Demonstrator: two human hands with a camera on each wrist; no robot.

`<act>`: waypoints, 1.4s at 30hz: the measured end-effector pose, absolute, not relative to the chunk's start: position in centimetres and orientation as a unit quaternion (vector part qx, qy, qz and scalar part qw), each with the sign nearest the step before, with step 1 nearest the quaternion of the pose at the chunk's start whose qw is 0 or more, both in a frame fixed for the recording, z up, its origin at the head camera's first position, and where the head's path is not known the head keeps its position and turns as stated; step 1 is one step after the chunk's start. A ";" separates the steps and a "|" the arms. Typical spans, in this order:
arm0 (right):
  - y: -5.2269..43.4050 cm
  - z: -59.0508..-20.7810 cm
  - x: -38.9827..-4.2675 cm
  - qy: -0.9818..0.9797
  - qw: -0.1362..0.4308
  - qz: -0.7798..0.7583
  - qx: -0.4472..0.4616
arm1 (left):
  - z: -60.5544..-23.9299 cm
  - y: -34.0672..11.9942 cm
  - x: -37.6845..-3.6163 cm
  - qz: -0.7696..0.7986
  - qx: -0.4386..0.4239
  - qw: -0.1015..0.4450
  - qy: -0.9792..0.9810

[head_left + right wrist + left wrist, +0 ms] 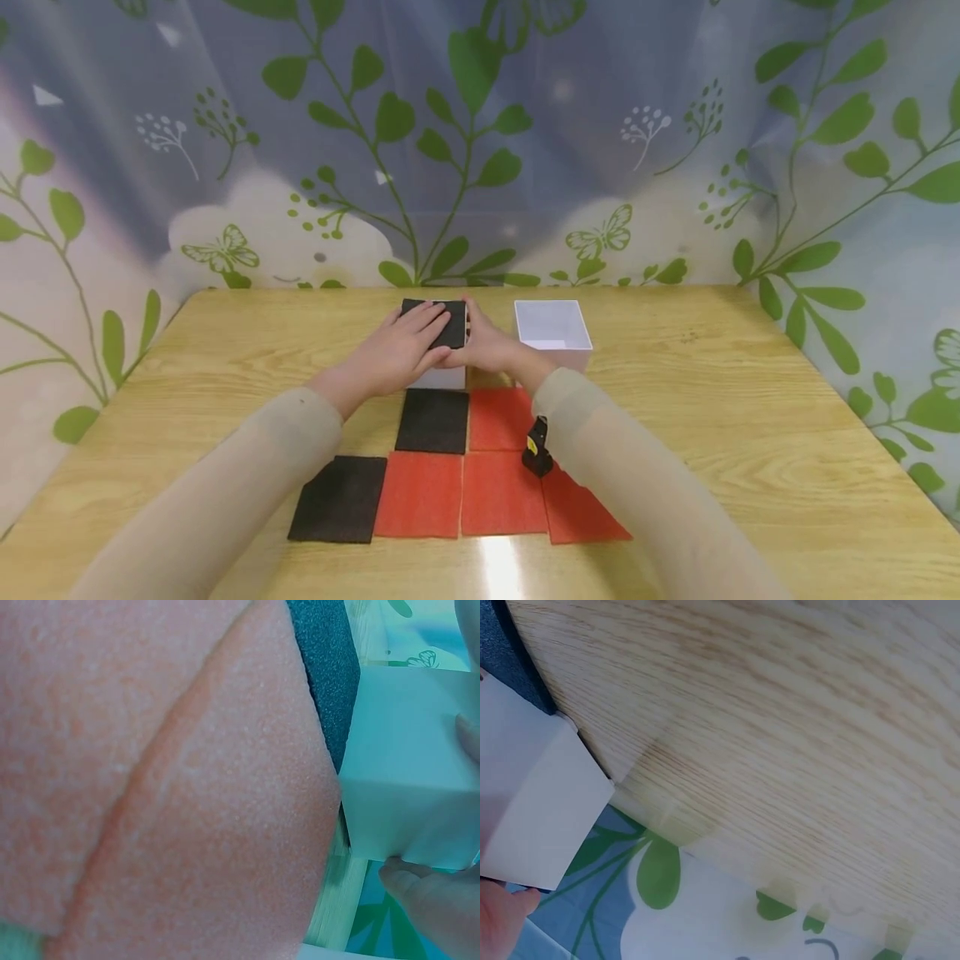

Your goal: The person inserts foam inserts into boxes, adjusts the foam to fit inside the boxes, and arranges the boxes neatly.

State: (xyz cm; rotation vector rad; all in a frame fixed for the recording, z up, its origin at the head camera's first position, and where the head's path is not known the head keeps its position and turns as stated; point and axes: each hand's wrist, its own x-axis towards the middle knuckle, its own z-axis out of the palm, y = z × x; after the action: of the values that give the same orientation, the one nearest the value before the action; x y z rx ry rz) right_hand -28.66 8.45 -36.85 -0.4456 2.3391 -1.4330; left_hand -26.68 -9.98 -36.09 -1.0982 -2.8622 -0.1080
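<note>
left hand [401, 350]: lies flat on top of the black sheet [450, 321] that covers the left white box [442, 377]; fingers straight and together, pressing down, not curled round anything.
right hand [487, 343]: rests against the right side of the same box, thumb near the sheet's right edge; how far its fingers curl round the box wall i cannot tell from the head view, and the right wrist view is mostly filled by skin.
black sheet: sits on the mouth of the left box, at the far middle of the table, partly hidden under the left hand.
left white box: stands just behind the rows of sheets; its white wall [409, 787] shows in the right wrist view with a fingertip [409, 881] at its lower edge.
second white box [553, 333]: open, just right of the right hand, near the first box but apart.
sheets on table: one black [433, 421] and one red [498, 417] in the near row behind; one black [339, 498] and three red [420, 493] in the front row, edges touching.
small black object [537, 450]: at the right sleeve, over the red sheets.
table [750, 400]: light wood; leaf-patterned cloth [480, 125] behind.
</note>
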 end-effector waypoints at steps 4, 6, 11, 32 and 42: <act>8.5 -36.7 -28.7 0.830 0.181 -0.504 -0.156 | -35.9 -10.0 -26.7 -0.031 -0.356 0.030 -0.933; 8.5 -36.7 -28.7 0.829 0.184 -0.505 -0.155 | -35.8 -10.0 -26.7 -0.027 -0.357 0.026 -0.933; 8.4 -36.8 -28.7 0.828 0.180 -0.507 -0.159 | -35.7 -10.1 -26.8 -0.016 -0.354 0.026 -0.935; 8.4 -36.8 -28.7 0.834 0.168 -0.499 -0.166 | -36.0 -10.1 -24.9 0.027 -0.362 0.140 -0.921; 8.3 -36.8 -28.6 0.850 0.165 -0.479 -0.146 | -36.7 -9.6 -21.6 0.016 -0.403 0.162 -0.901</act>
State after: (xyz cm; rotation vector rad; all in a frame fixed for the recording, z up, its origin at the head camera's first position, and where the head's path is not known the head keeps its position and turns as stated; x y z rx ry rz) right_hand -28.63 8.27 -36.77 -0.4150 2.4210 -1.3636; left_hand -21.61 -9.57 -36.75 -1.1505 -2.5700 0.0466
